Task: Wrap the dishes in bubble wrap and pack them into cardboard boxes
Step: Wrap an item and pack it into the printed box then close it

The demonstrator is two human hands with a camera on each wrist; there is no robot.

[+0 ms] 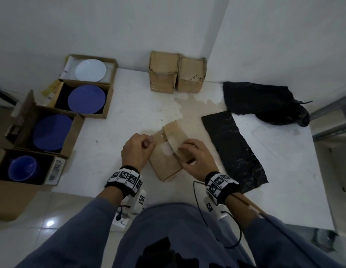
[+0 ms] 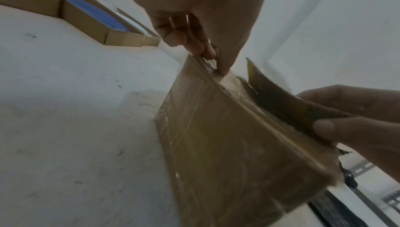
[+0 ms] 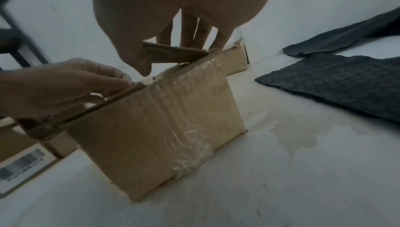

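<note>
A small cardboard box (image 1: 164,168) (image 2: 227,145) (image 3: 162,124), its sides covered in clear tape, stands on the white table (image 1: 129,117) in front of me. My left hand (image 1: 138,149) (image 2: 194,25) (image 3: 60,87) pinches the box's left top flap at its edge. On the other side, my right hand (image 1: 195,153) (image 3: 173,8) (image 2: 357,124) pinches the raised right flap (image 1: 175,134) (image 3: 173,54) (image 2: 281,100) between thumb and fingers. What is inside the box is hidden. A flat sheet of black bubble wrap (image 1: 234,149) (image 3: 337,83) lies just right of the box.
Open boxes along the left hold a white plate (image 1: 90,70), a blue plate (image 1: 86,99), a darker blue plate (image 1: 52,132) and a blue cup (image 1: 22,168). Two closed cardboard boxes (image 1: 176,74) stand at the back wall. Crumpled black wrap (image 1: 264,101) lies back right.
</note>
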